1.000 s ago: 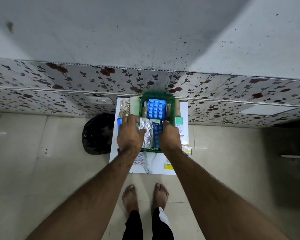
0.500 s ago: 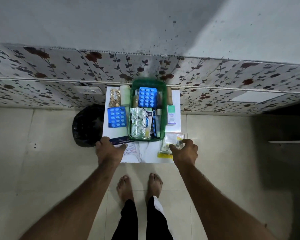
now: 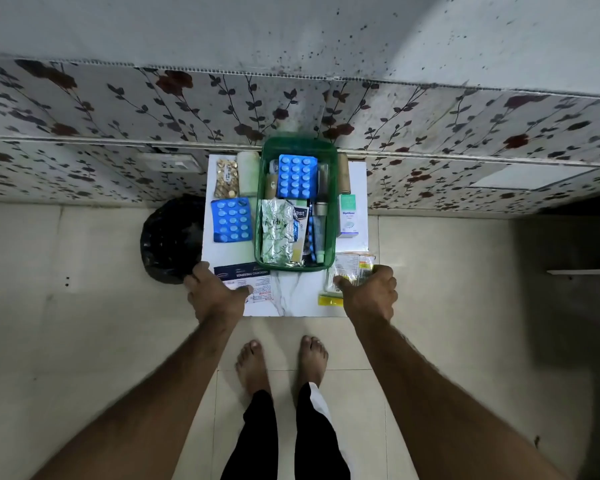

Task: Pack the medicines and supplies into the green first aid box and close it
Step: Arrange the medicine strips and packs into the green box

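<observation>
The green first aid box (image 3: 330, 202) stands open at the back of a small white table (image 3: 291, 292). Inside lie a blue blister pack (image 3: 297, 176), a silver foil strip (image 3: 276, 233) and several tubes. My left hand (image 3: 215, 296) sits at the table's front left corner, thumb pressed on a dressing packet (image 3: 253, 277) and fingers curled over the edge. At the front right corner, my right hand (image 3: 371, 292) closes on a clear packet (image 3: 350, 268), thumb on top.
Left of the box lie a second blue blister pack (image 3: 231, 220), a gold pill strip (image 3: 226, 178) and a white roll (image 3: 248, 173). To its right are a brown roll (image 3: 343, 174) and a white-green carton (image 3: 348, 214). A yellow item (image 3: 328, 301) and a black bag (image 3: 170, 240) are nearby.
One second ago both hands were inside the box. They pulled back to the table's front corners and have stayed on the two packets since.
</observation>
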